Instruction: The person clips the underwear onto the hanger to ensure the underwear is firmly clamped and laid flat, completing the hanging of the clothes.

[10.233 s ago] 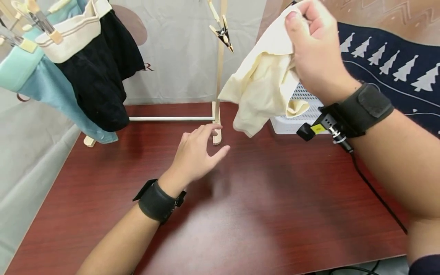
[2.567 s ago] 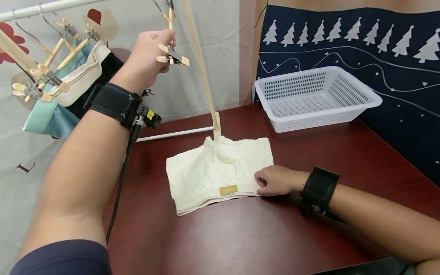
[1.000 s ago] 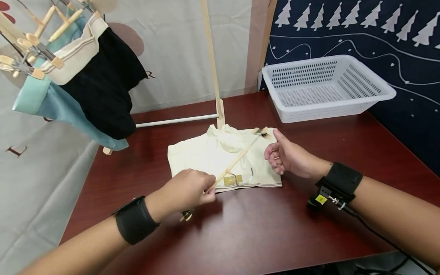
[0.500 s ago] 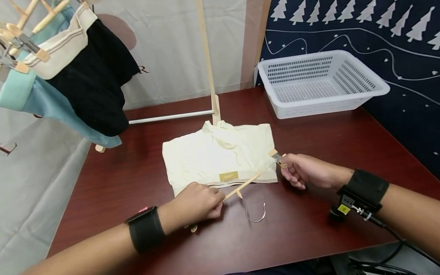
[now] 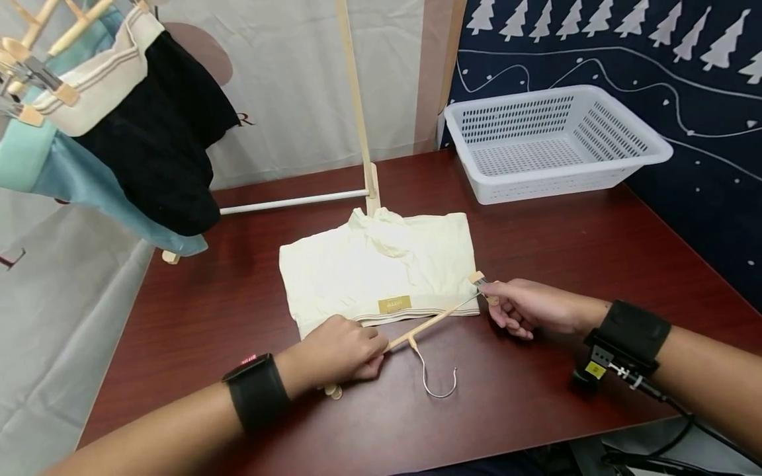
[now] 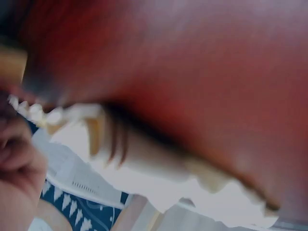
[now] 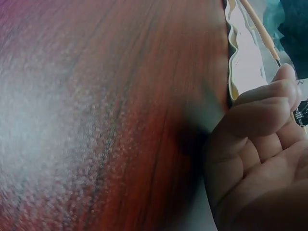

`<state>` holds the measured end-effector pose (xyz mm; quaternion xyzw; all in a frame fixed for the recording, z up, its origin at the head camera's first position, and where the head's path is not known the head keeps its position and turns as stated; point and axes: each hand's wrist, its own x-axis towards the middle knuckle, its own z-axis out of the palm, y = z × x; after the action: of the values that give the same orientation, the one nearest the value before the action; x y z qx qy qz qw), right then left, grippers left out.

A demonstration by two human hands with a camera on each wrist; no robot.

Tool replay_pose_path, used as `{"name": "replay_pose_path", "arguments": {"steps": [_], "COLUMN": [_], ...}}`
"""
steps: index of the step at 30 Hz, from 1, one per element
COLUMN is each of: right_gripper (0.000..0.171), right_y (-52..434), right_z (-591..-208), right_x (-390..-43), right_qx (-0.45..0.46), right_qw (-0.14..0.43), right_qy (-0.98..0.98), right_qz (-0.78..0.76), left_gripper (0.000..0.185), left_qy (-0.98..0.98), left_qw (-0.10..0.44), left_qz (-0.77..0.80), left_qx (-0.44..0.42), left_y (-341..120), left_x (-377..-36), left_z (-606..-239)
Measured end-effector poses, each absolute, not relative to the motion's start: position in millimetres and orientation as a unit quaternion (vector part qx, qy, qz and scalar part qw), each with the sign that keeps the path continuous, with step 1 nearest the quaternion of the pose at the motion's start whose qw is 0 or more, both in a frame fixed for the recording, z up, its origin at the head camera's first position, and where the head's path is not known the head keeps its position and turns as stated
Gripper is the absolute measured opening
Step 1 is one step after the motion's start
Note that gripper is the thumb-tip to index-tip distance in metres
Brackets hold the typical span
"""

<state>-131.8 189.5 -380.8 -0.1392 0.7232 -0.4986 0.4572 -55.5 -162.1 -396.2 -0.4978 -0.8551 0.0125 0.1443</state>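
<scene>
Hanger (image 5: pixel 430 322) gripped by both hands, over cream garment (image 5: pixel 375 271)

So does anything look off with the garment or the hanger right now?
Only small things. The cream garment lies flat except for a bunched lump at its far edge, by the rack post. The clip hanger lies slanted across the near hem, hook pointing toward the person, held by the left hand and right hand.

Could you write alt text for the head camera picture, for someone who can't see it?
Two hands hold a wooden clip hanger over the near edge of a cream garment lying flat on a dark red table: the left hand grips one end, the right hand pinches the other end's clip. Behind stands a white basket.
</scene>
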Motion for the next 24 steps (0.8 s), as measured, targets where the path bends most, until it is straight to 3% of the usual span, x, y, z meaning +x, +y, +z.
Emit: {"name": "replay_pose_path", "arguments": {"steps": [6,14,19,24], "right_gripper": [0.06,0.06,0.061,0.064], "right_y": [193,196,198,200], "right_z": [-383,-386,-389,-391], "right_x": [-131,-126,-121,-116], "right_qx": [-0.15,-0.146,-0.148,-0.15], "right_qw": [0.449,0.442,0.437,0.431], "right_qy": [0.724,0.723,0.715,0.711], "right_qz": [-0.502,-0.511,-0.525,-0.535], "left_gripper": [0.03,0.005,0.023,0.031], "left_qy": [-0.888,-0.904,-0.9,-0.888], "left_qw": [0.018,-0.033,-0.111,-0.151], "left_qz": [-0.02,-0.021,-0.03,-0.042], "left_qx": [-0.459,-0.425,-0.421,-0.433], "left_y": [-151,-105,-65,-38], "left_x": [-72,-119,-142,-157], "left_z": [-370,-356,-357,-364]}}
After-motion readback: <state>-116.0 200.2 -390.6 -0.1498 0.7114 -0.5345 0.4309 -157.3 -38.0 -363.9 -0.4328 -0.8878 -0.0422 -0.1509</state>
